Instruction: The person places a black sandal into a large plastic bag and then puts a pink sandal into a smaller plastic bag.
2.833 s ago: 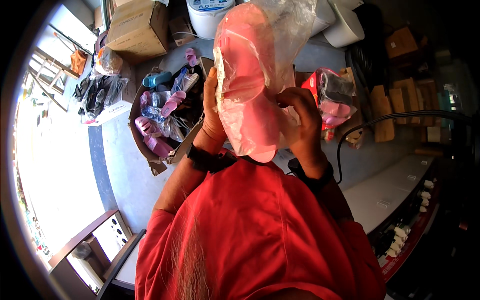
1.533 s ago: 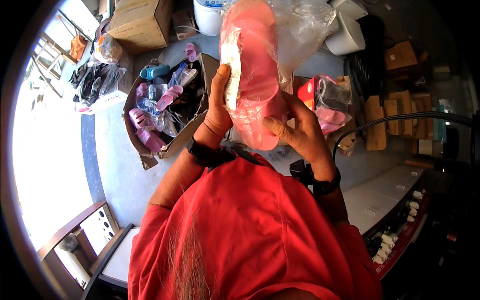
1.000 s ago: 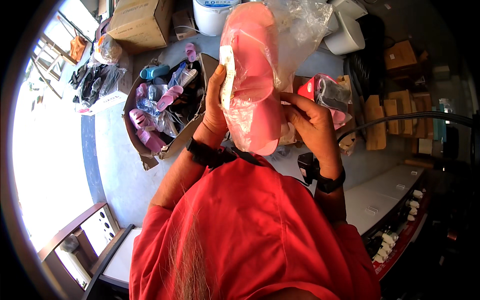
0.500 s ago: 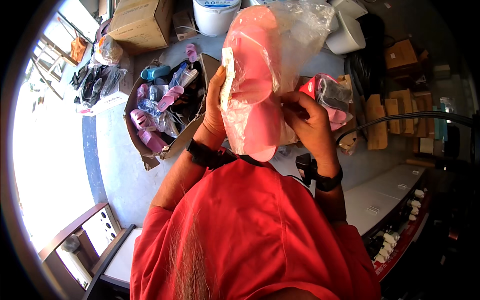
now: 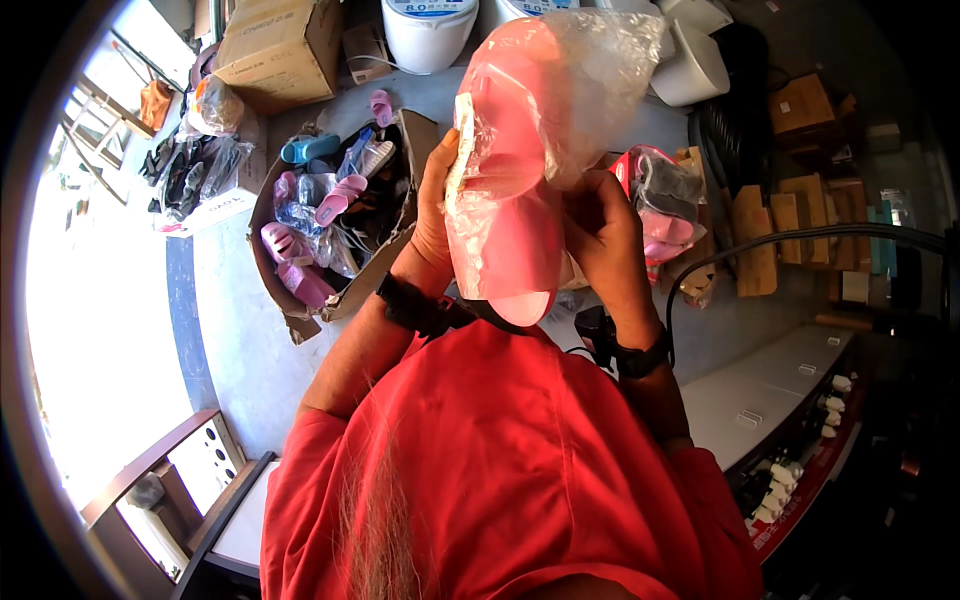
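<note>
In front of my chest I hold a pair of pink slippers (image 5: 510, 150) inside a clear plastic bag (image 5: 610, 70). My left hand (image 5: 435, 215) grips their left edge, where a pale paper tag (image 5: 461, 130) shows under the plastic. At the right edge my right hand (image 5: 603, 225) has its fingers curled and pinched on the bag, its fingertips partly hidden. The loose part of the bag spreads to the upper right, crumpled. Both wrists wear black straps.
An open cardboard box (image 5: 395, 245) of mixed slippers and shoes stands to the left. Farther left are bagged dark shoes (image 5: 200, 165). A large carton (image 5: 280, 50) and white buckets (image 5: 430, 35) line the back. Right are bagged slippers (image 5: 668, 200), a black cable (image 5: 800, 233) and a white cabinet (image 5: 770, 385).
The bagged slippers have tilted slightly, their top shifting. My right hand has moved a little inward and up along the right edge. My left hand keeps its grip.
</note>
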`<state>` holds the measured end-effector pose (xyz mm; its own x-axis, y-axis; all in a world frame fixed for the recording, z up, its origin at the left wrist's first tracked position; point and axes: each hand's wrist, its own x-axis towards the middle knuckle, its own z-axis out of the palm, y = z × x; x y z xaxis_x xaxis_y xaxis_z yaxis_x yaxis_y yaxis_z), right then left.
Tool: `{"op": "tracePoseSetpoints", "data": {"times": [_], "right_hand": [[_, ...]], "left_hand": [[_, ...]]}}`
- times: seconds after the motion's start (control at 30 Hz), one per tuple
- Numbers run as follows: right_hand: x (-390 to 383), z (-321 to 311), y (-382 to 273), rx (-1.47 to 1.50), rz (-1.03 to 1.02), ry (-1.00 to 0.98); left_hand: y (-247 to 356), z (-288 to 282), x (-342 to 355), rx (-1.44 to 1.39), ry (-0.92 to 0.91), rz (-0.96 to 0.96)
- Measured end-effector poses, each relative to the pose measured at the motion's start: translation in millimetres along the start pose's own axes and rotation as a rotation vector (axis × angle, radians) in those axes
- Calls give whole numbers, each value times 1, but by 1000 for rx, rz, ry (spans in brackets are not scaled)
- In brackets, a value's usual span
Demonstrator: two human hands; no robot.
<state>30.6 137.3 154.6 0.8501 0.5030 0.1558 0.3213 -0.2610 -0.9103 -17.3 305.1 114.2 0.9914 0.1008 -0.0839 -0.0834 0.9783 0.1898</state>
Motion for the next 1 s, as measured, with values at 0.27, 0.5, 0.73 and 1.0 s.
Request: {"op": "tracePoseSetpoints", "data": {"times": [0.27,0.5,0.73,1.0], "right_hand": [[-1,-16,-27,67,34,-37],[6,-8,-1,335,97,-170],[8,-6,-3,503,256,-416],[1,2,1,853,379,-247]], "left_hand": [[5,-7,3,-54,-46,36],[-2,5,0,-98,13,-42],[-6,-10,2,-45,14,-35],[-9,2,-4,327,36,-38]]}}
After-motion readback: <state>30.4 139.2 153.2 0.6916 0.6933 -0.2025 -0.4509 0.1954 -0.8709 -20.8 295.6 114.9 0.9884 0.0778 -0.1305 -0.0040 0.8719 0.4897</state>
